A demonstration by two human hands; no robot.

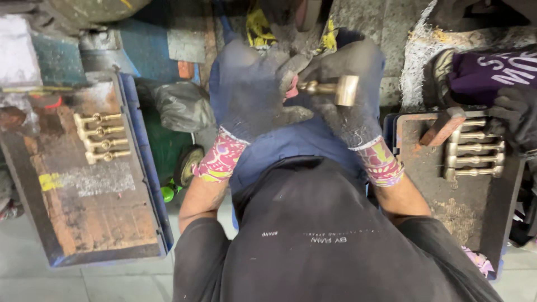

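the left hand point(249, 92) wears a dark blue-grey glove with a pink, yellow and white patterned cuff; the right hand point(358, 95) wears the same. between them the fitting point(330, 88) is shiny brass-gold. left of the left hand, the tray point(142, 168) is blue-rimmed, rusty brown inside, with pale brass pieces point(100, 137). the apron point(307, 223) is black.

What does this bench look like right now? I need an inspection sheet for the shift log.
Surface: rusty metal tray on the left, another tray on the right.
Job's things: brass fitting held between both hands.
Clutter: four brass pieces lined up on the left tray; a row on the right tray; grey bag.
Grippers: left hand and right hand, gloved, gripping the fitting.
Cables: nothing seen.
Surroundings: another person's dark glove at right.
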